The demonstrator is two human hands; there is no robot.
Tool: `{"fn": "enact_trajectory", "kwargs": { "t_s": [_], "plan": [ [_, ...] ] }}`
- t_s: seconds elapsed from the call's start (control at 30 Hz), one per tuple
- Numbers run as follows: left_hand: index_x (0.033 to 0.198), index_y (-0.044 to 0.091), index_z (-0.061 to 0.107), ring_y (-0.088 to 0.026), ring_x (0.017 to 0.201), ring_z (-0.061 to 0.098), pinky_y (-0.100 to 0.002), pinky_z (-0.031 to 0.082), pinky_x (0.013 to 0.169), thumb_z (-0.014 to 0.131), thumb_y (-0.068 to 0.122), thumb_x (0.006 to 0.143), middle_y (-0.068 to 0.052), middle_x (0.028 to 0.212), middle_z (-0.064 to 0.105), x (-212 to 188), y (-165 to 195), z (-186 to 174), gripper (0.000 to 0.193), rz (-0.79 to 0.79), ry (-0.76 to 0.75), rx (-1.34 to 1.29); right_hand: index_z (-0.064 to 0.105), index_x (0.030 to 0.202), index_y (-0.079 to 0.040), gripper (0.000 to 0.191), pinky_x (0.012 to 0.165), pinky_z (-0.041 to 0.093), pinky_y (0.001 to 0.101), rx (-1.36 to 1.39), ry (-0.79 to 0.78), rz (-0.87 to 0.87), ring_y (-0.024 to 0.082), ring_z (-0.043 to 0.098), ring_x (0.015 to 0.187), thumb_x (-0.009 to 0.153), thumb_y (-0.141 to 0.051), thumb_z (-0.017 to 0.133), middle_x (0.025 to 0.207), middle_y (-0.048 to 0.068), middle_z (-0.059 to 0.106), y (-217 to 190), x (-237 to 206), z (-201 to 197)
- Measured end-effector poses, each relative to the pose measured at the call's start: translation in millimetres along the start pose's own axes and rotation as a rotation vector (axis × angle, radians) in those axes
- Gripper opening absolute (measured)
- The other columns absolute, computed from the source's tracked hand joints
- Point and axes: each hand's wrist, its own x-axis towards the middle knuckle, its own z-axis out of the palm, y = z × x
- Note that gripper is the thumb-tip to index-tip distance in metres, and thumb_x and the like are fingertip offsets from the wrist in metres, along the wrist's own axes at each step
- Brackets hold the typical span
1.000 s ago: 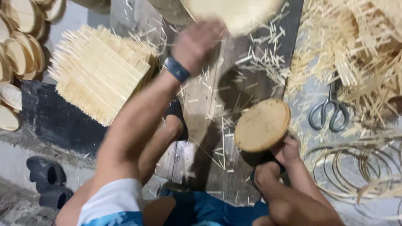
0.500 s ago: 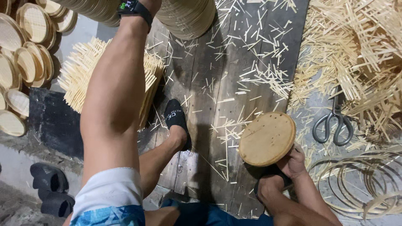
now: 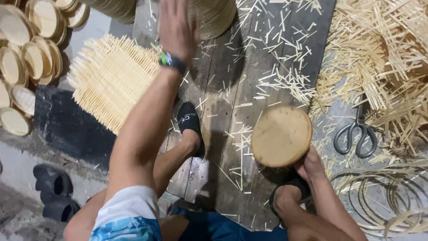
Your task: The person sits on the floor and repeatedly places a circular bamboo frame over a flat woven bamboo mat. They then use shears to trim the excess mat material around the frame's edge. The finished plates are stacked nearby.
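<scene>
Right hand grips the round wooden block — left hand, blurred, grip unclear, near stacked baskets.

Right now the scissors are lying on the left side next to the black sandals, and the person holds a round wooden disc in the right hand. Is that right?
Not quite. The scissors lie on the right side, among the bamboo strips, far from the black sandals at the lower left. The head view shows this. The right hand does hold the round wooden disc.

Dark plank floor strewn with bamboo slivers.
</scene>
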Motion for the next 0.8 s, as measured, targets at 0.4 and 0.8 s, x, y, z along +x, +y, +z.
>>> {"fn": "enact_trajectory", "kwargs": {
  "t_s": [0.4, 0.8],
  "plan": [
    [0.125, 0.001, 0.062, -0.041, 0.121, 0.060, -0.047, 0.048, 0.101, 0.092, 0.047, 0.070, -0.027, 0.132, 0.061, -191.2, -130.7, -126.3, 0.078, -0.689, -1.091, 0.199, 0.055, 0.140, 0.006, 0.063, 0.091, 0.058, 0.0443, -0.207, 0.154, -0.124, 0.028, 0.070, 0.113, 0.105, -0.043, 0.035, 0.133, 0.021, 0.065, -42.2, -34.1, -7.0],
    [0.077, 0.016, 0.072, -0.022, 0.069, 0.066, -0.035, 0.053, 0.062, 0.064, 0.012, 0.091, -0.006, 0.073, 0.067, -75.2, -92.6, -190.3, 0.017, 0.185, -0.399, 0.251, 0.055, 0.128, 0.010, 0.049, 0.067, 0.061, 0.0401, -0.549, 0.216, 0.032, 0.034, 0.071, 0.093, 0.110, -0.035, 0.050, 0.108, 0.024, 0.070, 7.8, -15.4, 26.2]
  ]
}}
